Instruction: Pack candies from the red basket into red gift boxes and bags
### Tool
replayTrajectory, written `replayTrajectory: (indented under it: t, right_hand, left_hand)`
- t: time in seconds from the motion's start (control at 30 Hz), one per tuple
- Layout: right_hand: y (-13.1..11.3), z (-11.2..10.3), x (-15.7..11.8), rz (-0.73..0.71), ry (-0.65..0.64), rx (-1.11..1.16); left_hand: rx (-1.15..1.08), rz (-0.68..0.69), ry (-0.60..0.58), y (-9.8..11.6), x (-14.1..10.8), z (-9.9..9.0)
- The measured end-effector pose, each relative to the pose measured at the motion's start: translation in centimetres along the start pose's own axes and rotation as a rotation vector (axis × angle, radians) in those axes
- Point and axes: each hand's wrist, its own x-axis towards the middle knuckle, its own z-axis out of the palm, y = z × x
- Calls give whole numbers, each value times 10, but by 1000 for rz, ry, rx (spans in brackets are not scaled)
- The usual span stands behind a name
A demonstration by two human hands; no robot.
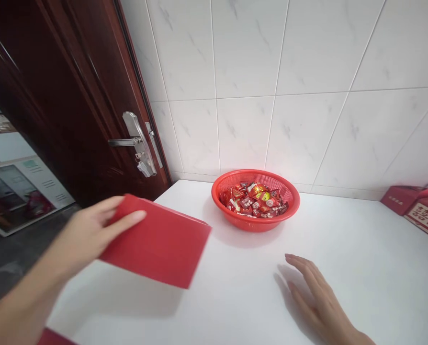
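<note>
My left hand (92,230) grips the left end of a flat red paperboard piece (160,242), thumb on the near face and fingers behind. This rectangular piece is held tilted above the white table, casting a shadow on it; a thin line along its top edge suggests folded layers. To the right, my right hand (318,297) is open and holds nothing, fingers stretched and slightly curled just over the tabletop. Between and beyond both hands stands a red plastic basket (255,224) with many wrapped candies (255,199) in it.
Red boxes (424,211) with a printed character stand at the table's right edge. A corner of another red item (54,338) shows at the bottom left. The white table (242,297) meets a tiled wall (250,134). A dark red door (92,96) with a metal handle is at left.
</note>
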Motion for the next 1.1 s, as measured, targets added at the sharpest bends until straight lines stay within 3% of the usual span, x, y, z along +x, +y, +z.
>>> replayTrajectory:
  t: [0.1, 0.2, 0.27, 0.43, 0.6, 0.67, 0.83, 0.97, 1.1]
  right_hand:
    - [-14, 11, -4, 17, -7, 41]
    - [-29, 23, -4, -18, -25, 100]
    - [-35, 31, -3, 14, -49, 128]
    - [-30, 40, -2, 222, -33, 234]
    - [-26, 31, 9, 440, -53, 489]
    - [-28, 24, 16, 524, -110, 645]
    - [-35, 13, 27, 670, -151, 1020]
    - [-35, 14, 28, 714, -112, 1037]
    - [-32, 18, 27, 741, -78, 939]
  left_hand:
    - [-170, 92, -359, 15, 2, 53]
    - [-142, 216, -522, 27, 0, 97]
    - [-151, 255, -596, 32, -2, 116]
    - [-244, 221, -746, 39, -7, 140]
    - [-313, 110, -889, 42, -8, 152]
    - [-338, 125, -887, 43, -7, 156]
    - [-270, 326, -735, 43, 1, 166]
    - [-165, 411, -639, 40, 6, 176]
    - [-268, 496, -621, 42, 8, 180]
